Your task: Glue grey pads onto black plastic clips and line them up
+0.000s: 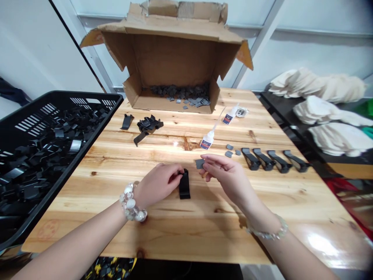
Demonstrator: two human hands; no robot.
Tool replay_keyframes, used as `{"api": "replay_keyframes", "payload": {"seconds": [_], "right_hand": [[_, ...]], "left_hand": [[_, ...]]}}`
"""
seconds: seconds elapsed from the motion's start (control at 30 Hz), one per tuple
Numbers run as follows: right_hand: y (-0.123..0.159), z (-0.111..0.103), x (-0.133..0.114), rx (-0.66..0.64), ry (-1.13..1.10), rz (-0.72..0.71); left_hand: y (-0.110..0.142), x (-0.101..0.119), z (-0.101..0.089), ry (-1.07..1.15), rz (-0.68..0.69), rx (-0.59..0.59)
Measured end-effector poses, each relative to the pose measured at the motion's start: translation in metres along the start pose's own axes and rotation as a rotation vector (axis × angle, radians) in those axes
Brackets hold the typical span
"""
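Observation:
My left hand (163, 182) pinches the upper end of a black plastic clip (184, 187) that rests on the wooden table. To its right, my right hand (223, 171) holds a small grey pad (199, 163) between thumb and fingers, a little above the tabletop and apart from the clip. Several loose grey pads (229, 154) lie beyond the right hand. Farther right, black clips (274, 161) stand side by side in a row. A white glue bottle (207, 140) with a long thin nozzle stands behind the right hand.
A cardboard box (171, 104) with grey pads inside lies open at the back. At left is a black crate (115, 102) full of black clips. A small clip pile (148, 125), another bottle (229, 116) and a tape roll (241, 112) lie on the table. White gloves (335, 132) are at right.

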State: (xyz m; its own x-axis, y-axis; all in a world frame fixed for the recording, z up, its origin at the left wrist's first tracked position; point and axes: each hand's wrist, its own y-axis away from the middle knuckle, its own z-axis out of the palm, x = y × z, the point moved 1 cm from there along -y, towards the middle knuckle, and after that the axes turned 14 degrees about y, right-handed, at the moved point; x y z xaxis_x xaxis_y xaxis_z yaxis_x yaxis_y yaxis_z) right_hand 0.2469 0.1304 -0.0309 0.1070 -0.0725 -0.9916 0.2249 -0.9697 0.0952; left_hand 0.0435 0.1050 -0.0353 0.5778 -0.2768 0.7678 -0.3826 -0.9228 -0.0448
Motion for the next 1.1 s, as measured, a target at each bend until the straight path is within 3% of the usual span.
{"api": "replay_keyframes", "payload": {"seconds": [0.63,0.93,1.03,1.1], "right_hand": [[0.005,-0.001,-0.01,0.108,-0.046,-0.147],[0.007,-0.001,-0.012,0.17,0.051,-0.239],[0.003,-0.004,-0.005,0.153,0.107,-0.225],[-0.002,-0.005,0.005,0.065,0.187,-0.144]], "left_hand": [[-0.001,-0.007,0.002,0.052,-0.084,0.02],[0.0,-0.007,0.002,0.052,-0.086,0.031],[0.0,-0.006,0.002,0.048,-0.079,0.028],[0.0,-0.006,0.002,0.046,-0.081,0.037]]}}
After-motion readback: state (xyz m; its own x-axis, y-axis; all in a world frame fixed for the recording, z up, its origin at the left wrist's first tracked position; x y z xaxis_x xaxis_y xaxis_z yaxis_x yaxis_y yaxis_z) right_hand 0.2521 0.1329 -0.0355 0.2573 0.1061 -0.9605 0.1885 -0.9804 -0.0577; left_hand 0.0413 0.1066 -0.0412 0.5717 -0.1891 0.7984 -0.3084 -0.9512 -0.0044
